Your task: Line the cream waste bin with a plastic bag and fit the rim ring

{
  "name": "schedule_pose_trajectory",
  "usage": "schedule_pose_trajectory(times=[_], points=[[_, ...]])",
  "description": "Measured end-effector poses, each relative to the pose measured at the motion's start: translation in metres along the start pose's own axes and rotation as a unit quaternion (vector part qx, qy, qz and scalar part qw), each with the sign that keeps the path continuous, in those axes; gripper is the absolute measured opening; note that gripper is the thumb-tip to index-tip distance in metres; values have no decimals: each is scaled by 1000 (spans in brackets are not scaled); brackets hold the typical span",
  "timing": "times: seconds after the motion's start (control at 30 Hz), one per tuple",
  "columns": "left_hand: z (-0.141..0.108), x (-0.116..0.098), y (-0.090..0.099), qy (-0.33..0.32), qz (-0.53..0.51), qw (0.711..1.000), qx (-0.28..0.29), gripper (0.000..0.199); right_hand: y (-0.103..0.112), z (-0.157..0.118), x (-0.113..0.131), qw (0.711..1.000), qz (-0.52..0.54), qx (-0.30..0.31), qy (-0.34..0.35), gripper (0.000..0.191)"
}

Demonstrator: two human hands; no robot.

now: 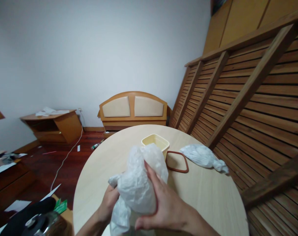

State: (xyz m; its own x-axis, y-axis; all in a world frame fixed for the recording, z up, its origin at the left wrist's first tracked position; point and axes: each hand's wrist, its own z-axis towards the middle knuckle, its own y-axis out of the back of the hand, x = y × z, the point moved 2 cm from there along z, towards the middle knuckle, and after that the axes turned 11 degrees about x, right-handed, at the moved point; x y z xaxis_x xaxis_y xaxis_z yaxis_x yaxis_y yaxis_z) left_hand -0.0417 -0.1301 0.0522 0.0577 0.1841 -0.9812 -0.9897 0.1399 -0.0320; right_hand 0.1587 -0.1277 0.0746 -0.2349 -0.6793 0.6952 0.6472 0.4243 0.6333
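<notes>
A crumpled white plastic bag [137, 183] is between my hands above the near part of the round table [102, 164]. My left hand [109, 201] grips a bunched part of it from the left, its fingers mostly hidden by the plastic. Along the bag's right side lies my right hand [167, 203], thumb below and fingers curved over the top. Just beyond the bag stands a pale yellow square bin [163, 146], partly covered by it. A brown rounded-square rim [187, 165] lies flat to the right of the bin.
Another white plastic bag [203, 156], stretched long, lies near the table's right edge. A slatted wooden bed base [237, 114] leans along the right side. A headboard [132, 108] stands behind the table, and a low cabinet [67, 126] is at the left wall.
</notes>
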Motion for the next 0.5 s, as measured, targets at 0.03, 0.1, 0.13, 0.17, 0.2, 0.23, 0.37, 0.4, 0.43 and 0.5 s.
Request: schedule_pose_trajectory(times=[0.03,0.1,0.13,0.17,0.2,0.23,0.37,0.4,0.43,0.5], points=[[0,1,-3,-50,34,998,-6,34,-10,1,-2,997,78,19,1,123],[-1,1,-11,-194,131,972,6,28,-27,1,-5,984,179,18,11,90],[-2,1,-14,-268,190,944,11,25,-34,0,-9,977,212,4,6,76],[-4,2,-18,-322,250,913,16,27,-38,-2,-13,968,248,-18,-14,69],[-6,5,-20,-352,302,886,23,36,-41,-4,-18,957,286,-31,-39,65],[-8,8,-22,-356,343,869,34,51,-43,-7,-23,945,319,-38,-69,65],[-13,34,-28,-248,387,867,193,112,-37,-21,-37,927,342,-15,-151,55],[-14,42,-28,-223,392,861,234,114,-34,-25,-40,931,331,-3,-155,51],[-14,49,-28,-202,405,851,265,112,-29,-28,-43,933,324,9,-155,49],[-11,64,-25,-149,459,824,296,104,-17,-37,-54,937,308,24,-164,53]])
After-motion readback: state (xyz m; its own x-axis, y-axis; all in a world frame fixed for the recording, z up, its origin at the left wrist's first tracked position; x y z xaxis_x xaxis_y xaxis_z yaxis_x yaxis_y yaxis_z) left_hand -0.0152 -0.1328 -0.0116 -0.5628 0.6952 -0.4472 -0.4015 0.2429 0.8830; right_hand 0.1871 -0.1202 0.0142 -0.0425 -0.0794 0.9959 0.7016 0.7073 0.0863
